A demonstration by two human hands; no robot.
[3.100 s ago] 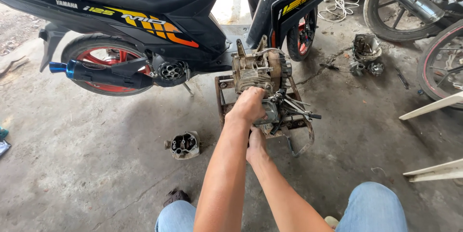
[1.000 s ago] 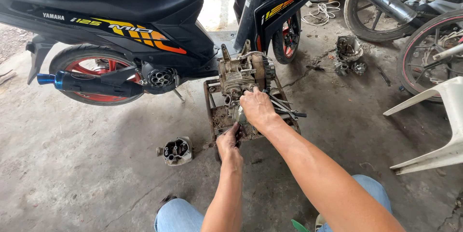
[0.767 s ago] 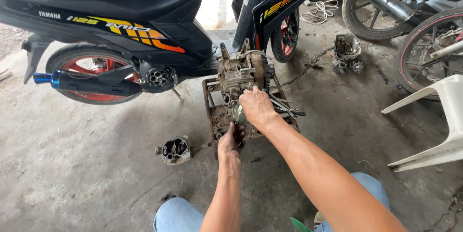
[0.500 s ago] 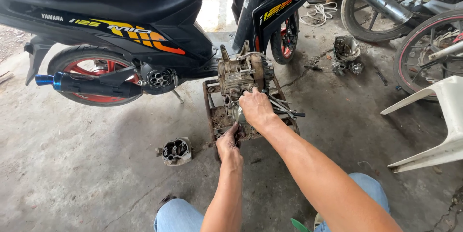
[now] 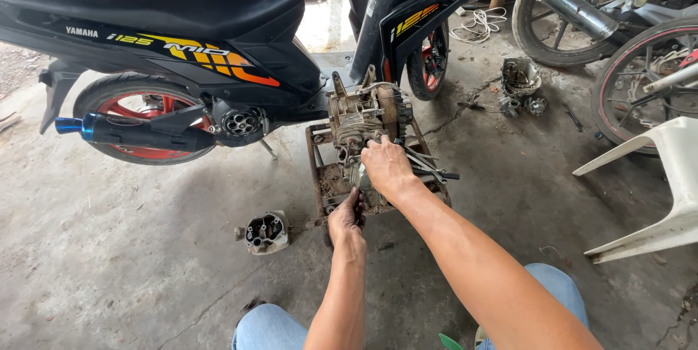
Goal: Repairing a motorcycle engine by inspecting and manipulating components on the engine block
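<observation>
A bare scooter engine [image 5: 361, 112], grey and dirty, stands on a rusty metal stand [image 5: 315, 154] on the concrete floor in front of me. My right hand [image 5: 387, 166] lies on the engine's near lower side, its fingers closed around a grey metal part [image 5: 357, 175] that is mostly hidden under it. My left hand [image 5: 347, 214] is lower, fingers curled over the stand's front rail. Several long tools [image 5: 429, 168] lie across the stand just right of my right hand.
A black scooter [image 5: 174, 37] with red wheels and a blue-tipped exhaust stands behind the stand. A loose cylinder head [image 5: 265, 232] lies on the floor to the left. Engine parts [image 5: 522, 82], other motorcycles' wheels [image 5: 640, 81] and a white panel [image 5: 665, 175] are on the right.
Three seconds ago my left hand was up on the engine with my right beneath it. Now the left is down at the stand's front and the right on the engine. Over the last second, almost nothing moved.
</observation>
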